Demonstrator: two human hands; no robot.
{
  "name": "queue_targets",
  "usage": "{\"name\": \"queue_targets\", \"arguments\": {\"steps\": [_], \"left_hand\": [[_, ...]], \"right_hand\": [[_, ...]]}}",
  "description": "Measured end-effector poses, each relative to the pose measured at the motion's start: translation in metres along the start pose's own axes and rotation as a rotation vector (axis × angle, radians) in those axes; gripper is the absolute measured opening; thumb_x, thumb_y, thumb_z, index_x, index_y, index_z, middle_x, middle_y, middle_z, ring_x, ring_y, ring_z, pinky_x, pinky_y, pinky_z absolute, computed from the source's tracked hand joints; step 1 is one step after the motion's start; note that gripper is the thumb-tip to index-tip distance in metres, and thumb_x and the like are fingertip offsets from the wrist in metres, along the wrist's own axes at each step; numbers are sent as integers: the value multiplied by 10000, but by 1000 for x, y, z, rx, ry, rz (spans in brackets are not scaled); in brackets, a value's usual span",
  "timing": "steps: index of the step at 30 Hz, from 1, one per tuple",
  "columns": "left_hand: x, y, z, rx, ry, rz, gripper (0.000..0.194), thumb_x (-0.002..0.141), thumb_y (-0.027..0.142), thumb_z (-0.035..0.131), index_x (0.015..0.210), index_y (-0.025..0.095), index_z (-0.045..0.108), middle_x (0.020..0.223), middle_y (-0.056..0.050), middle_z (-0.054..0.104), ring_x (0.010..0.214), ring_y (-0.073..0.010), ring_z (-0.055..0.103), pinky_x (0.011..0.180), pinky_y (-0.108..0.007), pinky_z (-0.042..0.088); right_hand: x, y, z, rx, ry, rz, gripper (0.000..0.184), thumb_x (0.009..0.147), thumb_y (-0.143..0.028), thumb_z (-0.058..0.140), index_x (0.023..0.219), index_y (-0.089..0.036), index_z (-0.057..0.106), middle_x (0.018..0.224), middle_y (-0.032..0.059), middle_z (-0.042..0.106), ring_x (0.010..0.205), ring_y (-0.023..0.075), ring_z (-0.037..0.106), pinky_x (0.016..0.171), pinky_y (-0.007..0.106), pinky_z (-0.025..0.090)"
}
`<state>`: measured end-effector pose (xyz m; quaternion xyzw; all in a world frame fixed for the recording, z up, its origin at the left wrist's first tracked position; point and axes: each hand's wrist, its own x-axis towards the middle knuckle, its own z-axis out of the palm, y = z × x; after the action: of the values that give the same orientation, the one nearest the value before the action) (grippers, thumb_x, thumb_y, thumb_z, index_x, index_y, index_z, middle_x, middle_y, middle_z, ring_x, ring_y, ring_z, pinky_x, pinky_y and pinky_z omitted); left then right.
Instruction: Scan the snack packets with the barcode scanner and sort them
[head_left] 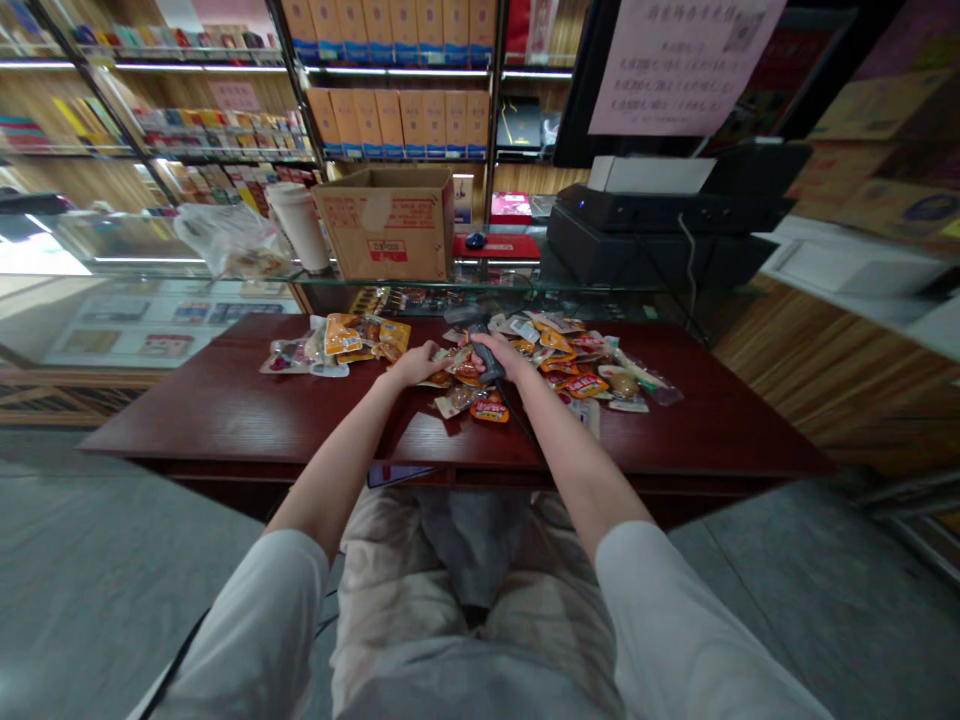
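My right hand [499,357] is wrapped around the dark grip of a handheld barcode scanner [486,362], its cable running back toward me over the table edge. The scanner is above a loose pile of small snack packets [574,360], orange, red and clear. At the pile's left side, my left hand [414,366] has its fingers closed on the edge of a snack packet [442,378]; the fingertips are partly hidden. Farther left lies a smaller group of packets [345,340], some with orange and yellow wrappers. Near the front, a red-labelled packet [489,411] lies flat.
Everything rests on a dark red wooden table [217,400]. A phone-like device [401,475] sits under its front edge. Behind it, a glass counter carries an open cardboard box [386,225], a white cup [298,225], a plastic bag [229,242] and a black cash-register unit [652,235].
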<state>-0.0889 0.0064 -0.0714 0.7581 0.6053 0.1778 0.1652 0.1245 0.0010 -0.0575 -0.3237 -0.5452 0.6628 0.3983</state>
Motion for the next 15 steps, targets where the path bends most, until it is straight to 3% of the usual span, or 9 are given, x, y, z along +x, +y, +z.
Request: {"name": "queue_targets", "arguments": {"steps": [2, 4, 7, 9, 12, 15], "left_hand": [[-4, -1, -5, -39, 14, 32, 460, 838, 539, 612, 1114, 172, 586, 1048, -150, 718, 945, -295, 693, 815, -352, 506], [-7, -5, -11, -81, -48, 60, 474, 789, 560, 649, 1066, 180, 599, 1024, -136, 719, 917, -284, 693, 789, -338, 512], [-9, -11, -21, -34, -194, 120, 601, 540, 543, 822, 993, 194, 636, 1036, -133, 708, 957, -310, 682, 787, -331, 516], [-9, -13, -25, 7, -217, 158, 669, 414, 441, 873, 998, 202, 650, 1062, -137, 699, 1010, -331, 669, 816, -337, 514], [-8, -17, -27, -53, -174, 148, 658, 454, 303, 845, 1071, 215, 632, 1043, -114, 710, 1011, -312, 677, 838, -340, 513], [-8, -20, -27, -61, -87, 84, 518, 531, 224, 803, 1015, 210, 618, 972, -99, 717, 964, -303, 689, 860, -360, 513]], "right_hand": [[0, 1, 2, -18, 48, 8, 249, 871, -413, 600, 923, -177, 541, 439, -61, 519, 358, 95, 428, 368, 197, 351], [0, 2, 4, -37, 74, 12, 193, 890, -361, 556, 904, -168, 559, 433, -46, 528, 357, 99, 433, 363, 198, 354], [0, 2, 5, -42, 90, 12, 168, 895, -328, 536, 883, -165, 577, 428, -43, 525, 356, 98, 435, 362, 193, 357], [0, 1, 6, -27, 119, 8, 163, 879, -333, 572, 867, -170, 576, 450, -40, 538, 364, 92, 437, 362, 190, 363], [0, 1, 8, -13, 160, 3, 154, 865, -327, 597, 850, -176, 569, 469, -37, 550, 374, 87, 437, 359, 187, 368], [1, 1, 8, -34, 142, 23, 161, 877, -332, 578, 849, -173, 575, 440, -42, 520, 366, 91, 432, 360, 189, 369]]}}
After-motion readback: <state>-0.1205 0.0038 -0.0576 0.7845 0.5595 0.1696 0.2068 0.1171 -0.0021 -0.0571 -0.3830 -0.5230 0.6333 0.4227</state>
